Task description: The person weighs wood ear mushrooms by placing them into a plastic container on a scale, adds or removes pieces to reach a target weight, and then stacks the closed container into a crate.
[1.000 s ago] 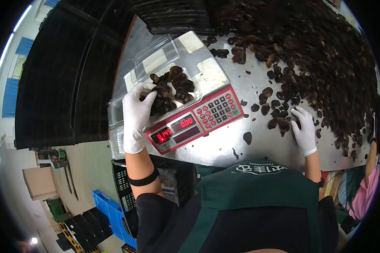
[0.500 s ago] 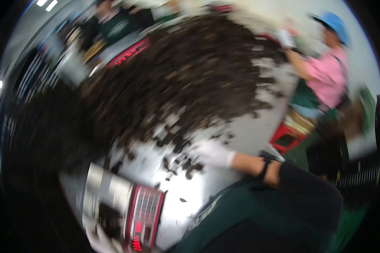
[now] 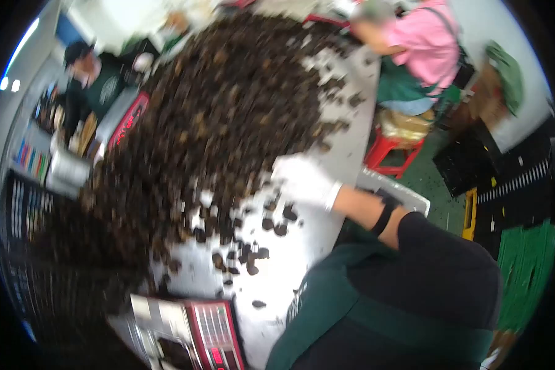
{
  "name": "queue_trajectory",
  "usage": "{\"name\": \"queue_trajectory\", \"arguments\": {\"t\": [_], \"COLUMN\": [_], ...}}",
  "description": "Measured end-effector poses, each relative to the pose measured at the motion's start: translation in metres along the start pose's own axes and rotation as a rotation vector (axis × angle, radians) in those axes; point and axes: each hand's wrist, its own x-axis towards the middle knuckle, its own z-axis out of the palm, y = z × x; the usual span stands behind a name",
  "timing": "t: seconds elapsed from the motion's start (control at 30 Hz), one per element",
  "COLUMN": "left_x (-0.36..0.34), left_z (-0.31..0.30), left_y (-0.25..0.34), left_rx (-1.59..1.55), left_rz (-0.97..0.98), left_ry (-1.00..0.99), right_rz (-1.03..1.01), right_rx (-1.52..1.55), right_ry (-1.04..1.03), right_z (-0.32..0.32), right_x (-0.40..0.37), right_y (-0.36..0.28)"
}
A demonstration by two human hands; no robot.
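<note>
My right hand, in a white glove, lies at the near edge of a big heap of dark brown roundish pieces that look like dried mushrooms. Its fingers stretch toward the heap, and the fingertips are blurred. Loose pieces lie scattered on the shiny metal table between the hand and a red-framed digital scale. At the bottom left, a blurred white shape beside the scale's plate seems to be my gloved left hand; its fingers are not clear. A dark thing sits on the plate near it.
Across the heap a co-worker in a dark apron is beside another red scale. A person in a pink shirt sits on a red stool at the right. Black crates and green crates stand right of me.
The view has turned right and sharpened. My right hand has moved up from the loose pieces to the heap's edge. The scale and the left hand sit lower in the view.
</note>
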Motion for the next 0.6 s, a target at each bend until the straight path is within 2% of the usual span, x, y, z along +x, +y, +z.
{"name": "queue_trajectory", "arguments": {"t": [0.03, 0.1, 0.13, 0.17, 0.23, 0.33, 0.37, 0.43, 0.5, 0.57, 0.6], "left_x": [0.005, 0.015, 0.009, 0.008, 0.006, -0.009, -0.019, -0.032, -0.040, -0.043, -0.044], "left_z": [0.015, 0.033, 0.024, 0.020, 0.009, -0.002, -0.004, -0.007, -0.006, -0.006, -0.007], "left_y": [-0.025, -0.092, -0.077, -0.060, -0.059, -0.044, -0.018, 0.042, 0.033, 0.018, 0.014], "left_rx": [0.097, 0.151, 0.137, 0.113, 0.106, 0.091, 0.102, -0.070, -0.076, 0.023, 0.054], "left_rz": [0.078, 0.177, 0.177, 0.186, 0.152, 0.011, 0.007, -0.130, -0.118, 0.042, 0.137], "left_ry": [-0.020, -0.122, -0.107, -0.091, -0.090, 0.046, 0.045, 0.133, 0.121, 0.129, 0.140], "right_rz": [-0.226, -0.139, -0.112, -0.009, 0.058, -0.045, -0.045, 0.001, -0.109, -0.227, -0.252], "right_rx": [0.081, 0.023, 0.026, -0.010, -0.060, -0.088, -0.070, -0.052, -0.009, 0.061, -0.017], "right_ry": [0.423, 0.491, 0.471, 0.345, 0.236, 0.232, 0.222, 0.190, 0.174, 0.086, 0.060], "right_z": [0.028, 0.020, 0.023, 0.013, 0.004, 0.009, 0.012, 0.022, 0.034, 0.051, 0.051], "right_x": [0.002, 0.002, 0.006, 0.010, 0.027, 0.072, 0.088, 0.118, 0.133, 0.132, 0.127], "right_y": [0.037, 0.048, 0.060, 0.056, 0.057, 0.068, 0.063, 0.045, 0.025, 0.008, 0.005]}}
